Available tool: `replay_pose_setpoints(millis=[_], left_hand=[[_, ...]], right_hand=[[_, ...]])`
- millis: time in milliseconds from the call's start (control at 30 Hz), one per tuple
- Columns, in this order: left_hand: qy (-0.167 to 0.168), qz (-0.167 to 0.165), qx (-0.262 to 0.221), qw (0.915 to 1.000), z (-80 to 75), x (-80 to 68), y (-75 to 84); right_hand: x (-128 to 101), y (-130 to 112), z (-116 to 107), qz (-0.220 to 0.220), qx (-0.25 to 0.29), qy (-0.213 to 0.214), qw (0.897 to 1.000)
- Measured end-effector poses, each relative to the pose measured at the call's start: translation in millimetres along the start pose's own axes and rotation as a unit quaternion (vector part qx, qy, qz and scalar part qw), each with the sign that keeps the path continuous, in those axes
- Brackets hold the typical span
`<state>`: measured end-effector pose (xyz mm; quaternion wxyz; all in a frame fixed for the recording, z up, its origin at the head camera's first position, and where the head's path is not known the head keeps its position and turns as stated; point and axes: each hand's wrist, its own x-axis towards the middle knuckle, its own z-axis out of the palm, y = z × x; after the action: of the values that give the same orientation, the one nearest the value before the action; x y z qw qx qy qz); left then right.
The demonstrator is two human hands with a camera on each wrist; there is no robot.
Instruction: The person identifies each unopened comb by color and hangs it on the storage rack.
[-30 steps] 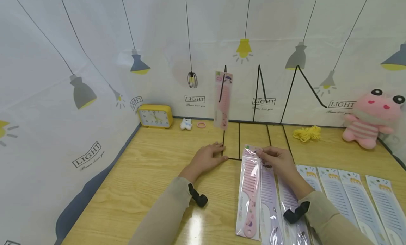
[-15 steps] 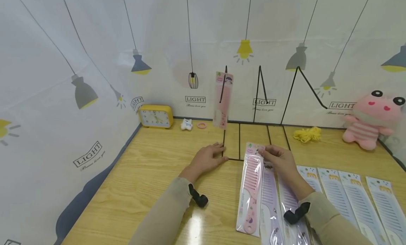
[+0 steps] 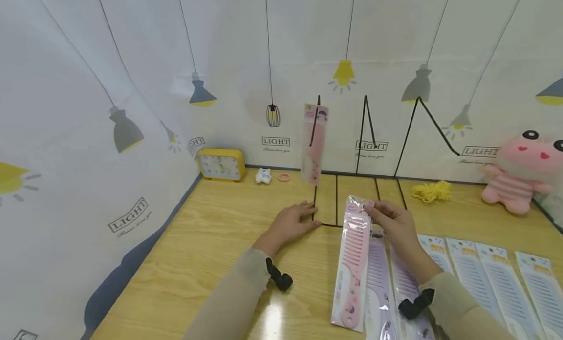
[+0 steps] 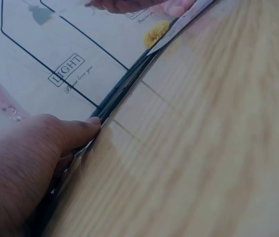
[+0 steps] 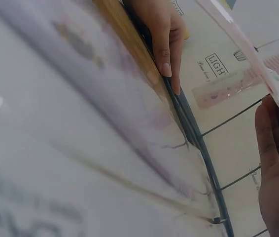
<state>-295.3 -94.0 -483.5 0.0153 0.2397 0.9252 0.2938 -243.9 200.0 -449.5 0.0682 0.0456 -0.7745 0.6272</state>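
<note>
A right hand (image 3: 393, 223) pinches the top of a glossy plastic-sleeved pink comb (image 3: 354, 262), its lower end near the wood-grain table (image 3: 211, 242); the left hand (image 3: 292, 222) rests flat, fingers relaxed, against a thin black wire stand (image 3: 314, 183).

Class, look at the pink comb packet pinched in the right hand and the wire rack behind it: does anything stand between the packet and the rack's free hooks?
Nothing visible does. The right hand pinches the pink comb packet by its top, just in front of the wire rack; only bare table lies between.
</note>
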Motion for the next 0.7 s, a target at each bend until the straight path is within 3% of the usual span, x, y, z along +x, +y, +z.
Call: replay_pose_setpoints(millis=[300,500,567,700], left_hand=[[-0.001,-0.003,-0.001,1.0000,3.8,0.0,-4.2],[-0.001,-0.011,0.004,0.9999,1.2,-1.9,-2.4],[0.001,-0.010,0.007,0.9999,0.6,-1.3,-1.6],[0.003,-0.005,0.006,1.0000,1.3,0.3,-0.9]], right_hand=[[-10,-39,8,-0.063,0.128,-0.032,0.989],[-14,-78,17,-0.095,0.220,-0.055,0.969],[-14,-90,19,-0.101,0.232,-0.059,0.966],[-11,-110,24,-0.125,0.204,-0.045,0.970]])
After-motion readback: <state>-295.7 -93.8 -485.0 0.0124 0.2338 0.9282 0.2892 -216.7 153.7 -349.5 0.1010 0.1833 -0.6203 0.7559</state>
